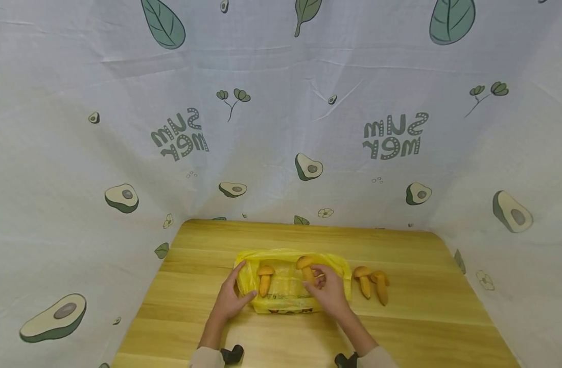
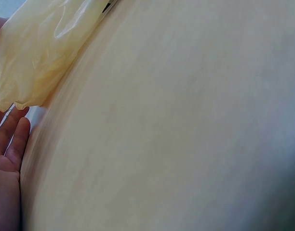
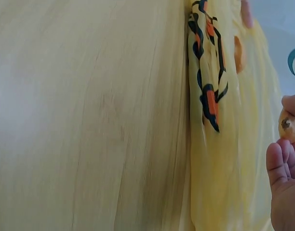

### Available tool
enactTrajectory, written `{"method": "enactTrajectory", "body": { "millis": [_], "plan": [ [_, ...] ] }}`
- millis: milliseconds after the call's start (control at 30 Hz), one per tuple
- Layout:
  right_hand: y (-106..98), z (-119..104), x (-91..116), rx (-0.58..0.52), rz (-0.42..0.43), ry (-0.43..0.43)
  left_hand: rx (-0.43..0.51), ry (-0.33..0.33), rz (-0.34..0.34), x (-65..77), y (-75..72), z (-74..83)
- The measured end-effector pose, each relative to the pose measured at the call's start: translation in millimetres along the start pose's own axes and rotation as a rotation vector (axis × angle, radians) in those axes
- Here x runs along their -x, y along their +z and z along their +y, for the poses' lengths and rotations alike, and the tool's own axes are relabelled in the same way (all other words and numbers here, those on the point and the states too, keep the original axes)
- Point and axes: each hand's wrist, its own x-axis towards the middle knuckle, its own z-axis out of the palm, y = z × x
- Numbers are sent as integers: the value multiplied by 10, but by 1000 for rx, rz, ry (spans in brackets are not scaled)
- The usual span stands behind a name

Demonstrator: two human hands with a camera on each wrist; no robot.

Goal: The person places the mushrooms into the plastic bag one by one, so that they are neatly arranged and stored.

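A yellow plastic bag [image 1: 287, 303] lies spread on the wooden table, its printed side toward me. My left hand [image 1: 229, 300] is at the bag's left end with thumb and fingers spread. In the left wrist view its straight fingers [image 2: 21, 132] touch the bag's edge. Over the right part of the bag, my right hand [image 1: 329, 291] pinches an orange-brown mushroom [image 1: 305, 263] by its stem, cap pointing away. The stem's cut end [image 3: 286, 124] shows between thumb and fingers in the right wrist view. Another mushroom [image 1: 265, 281] lies in the bag's left part.
Two more mushrooms, one [image 1: 363, 281] nearer the bag and one [image 1: 380, 287] further right, lie on the table [image 1: 428, 306] beside the bag's right end. A white cloth [image 1: 272, 128] printed with avocados and leaves hangs behind and along both sides.
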Motion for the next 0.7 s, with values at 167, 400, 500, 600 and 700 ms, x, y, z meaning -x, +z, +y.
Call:
{"method": "enactTrajectory", "body": {
  "millis": [167, 400, 500, 600, 700],
  "plan": [
    [119, -1, -14, -26, -34, 7, 20, -6, 16, -34, 49, -205],
    [301, 29, -17, -32, -83, 32, 26, 18, -9, -41, 22, -250],
    [369, 43, -8, -35, -90, 39, 8, 18, -7, -38, 24, -254],
    [427, 41, 1, -43, -92, 50, 25, 11, 0, -29, 14, -196],
    [481, 38, 8, -54, -83, 54, 40, 5, -2, -26, 11, -180]
  ]
}}
